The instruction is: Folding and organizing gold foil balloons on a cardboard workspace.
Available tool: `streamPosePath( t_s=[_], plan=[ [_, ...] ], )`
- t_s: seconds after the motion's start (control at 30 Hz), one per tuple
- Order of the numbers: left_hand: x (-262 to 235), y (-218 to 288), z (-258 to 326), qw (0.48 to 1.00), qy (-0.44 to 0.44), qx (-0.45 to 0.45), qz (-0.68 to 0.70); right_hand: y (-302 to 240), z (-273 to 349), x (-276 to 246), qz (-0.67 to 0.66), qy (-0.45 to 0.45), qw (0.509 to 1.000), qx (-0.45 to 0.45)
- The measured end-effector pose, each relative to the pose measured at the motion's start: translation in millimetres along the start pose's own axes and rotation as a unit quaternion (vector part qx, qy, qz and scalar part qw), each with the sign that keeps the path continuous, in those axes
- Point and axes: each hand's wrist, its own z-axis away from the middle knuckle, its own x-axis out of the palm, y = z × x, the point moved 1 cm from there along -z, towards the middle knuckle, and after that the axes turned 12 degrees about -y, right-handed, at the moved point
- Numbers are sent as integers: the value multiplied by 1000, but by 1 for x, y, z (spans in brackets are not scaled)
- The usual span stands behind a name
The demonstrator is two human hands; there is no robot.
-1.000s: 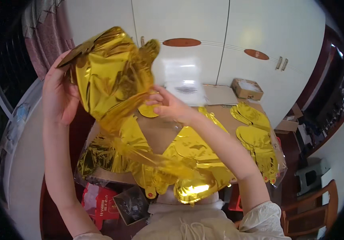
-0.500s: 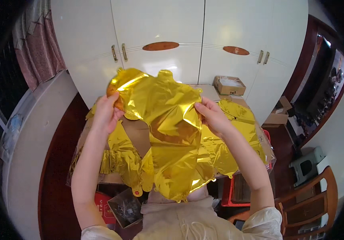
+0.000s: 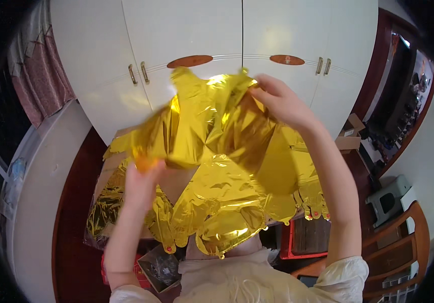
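Gripping gold foil (image 3: 192, 126), left hand (image 3: 144, 183) blurred

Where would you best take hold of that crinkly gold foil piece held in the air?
Probably by opposite edges, coming from both sides with a light pinch: the gold foil piece is thin, creased and limp, so a single grip might let it fold. The right hand holds its upper right edge; the left hand, blurred, is at its lower left.

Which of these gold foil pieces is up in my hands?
The crumpled gold sheet raised in front of the white cabinet, with your left hand and right hand at opposite sides. The other gold pieces lie spread below, unheld.
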Motion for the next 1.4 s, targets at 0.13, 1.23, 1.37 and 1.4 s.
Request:
streamPosePath(
  t_s=[0.13,1.23,1.37,1.4],
  plan=[
    [3,-25,48,961,-26,196,-192,-65,-3,3,125,-4,990,-69],
    [3,-140,127,843,-238,75,-476,153,190,150,49,-56,977,198],
    [1,-143,125,822,-253,79,-505,152,186,149,40,-67,979,191],
    [2,-141,125,815,-259,81,-512,154,187,148,35,-68,980,186]
  ],
)
